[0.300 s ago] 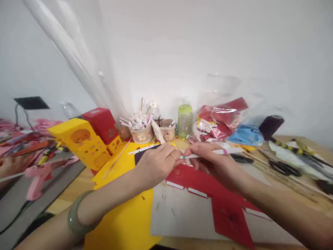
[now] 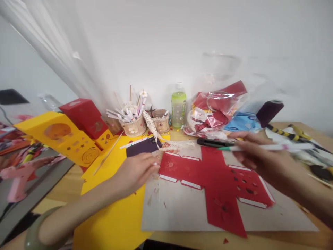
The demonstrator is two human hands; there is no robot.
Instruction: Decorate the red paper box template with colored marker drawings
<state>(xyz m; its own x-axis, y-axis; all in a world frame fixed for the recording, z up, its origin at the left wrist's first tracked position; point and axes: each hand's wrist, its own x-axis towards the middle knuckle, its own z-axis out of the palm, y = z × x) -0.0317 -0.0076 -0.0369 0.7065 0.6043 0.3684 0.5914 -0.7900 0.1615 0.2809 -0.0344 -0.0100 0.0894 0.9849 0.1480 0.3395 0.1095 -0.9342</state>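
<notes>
My right hand grips a white felt-tip marker whose green tip points left. The marker lies nearly level above the right part of a red cross-shaped paper cutout with white strips along its flaps. Over the cutout's left end, my left hand is closed in a pinch. A small white piece, apparently the marker cap, shows at its fingertips. A black utility knife lies just beyond the cutout, left of my right hand. Under the cutout is a pale grey board.
Left stand yellow and red paper boxes on a yellow sheet. A pink glue gun lies farther left. Along the wall are a basket of paper sticks, a green bottle and a plastic bag of red scraps.
My hands have moved apart, the right one going right with the marker. The green tip is now bare, and the left hand has shifted left with the small white piece.
</notes>
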